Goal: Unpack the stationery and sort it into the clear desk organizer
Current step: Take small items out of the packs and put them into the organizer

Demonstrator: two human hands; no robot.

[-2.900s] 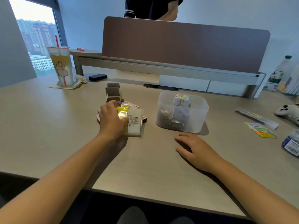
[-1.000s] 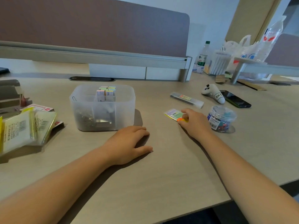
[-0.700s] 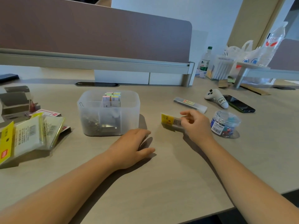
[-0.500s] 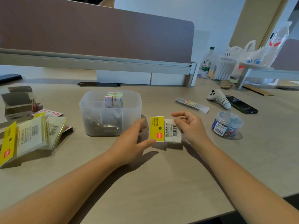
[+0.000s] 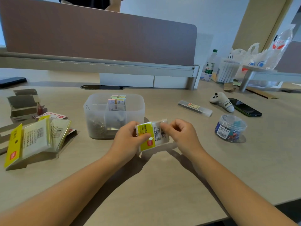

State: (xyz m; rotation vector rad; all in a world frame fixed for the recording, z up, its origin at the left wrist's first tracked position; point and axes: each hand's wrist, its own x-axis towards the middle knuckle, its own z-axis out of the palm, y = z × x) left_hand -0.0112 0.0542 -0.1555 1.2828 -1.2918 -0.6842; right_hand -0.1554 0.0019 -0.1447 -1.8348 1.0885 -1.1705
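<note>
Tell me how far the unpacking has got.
Partly done. The organizer already holds small coloured boxes at the back and metal clips in front. In hand: both hands, left and right, pinch a yellow packet, unopened. Left: the packets on the left, the tube and the jar.

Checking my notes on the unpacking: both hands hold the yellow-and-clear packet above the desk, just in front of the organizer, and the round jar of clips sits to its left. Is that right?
Not quite: the round jar of clips sits right of the packet, as the head view shows. Both the left hand and right hand do hold it, just in front of the organizer.
</note>
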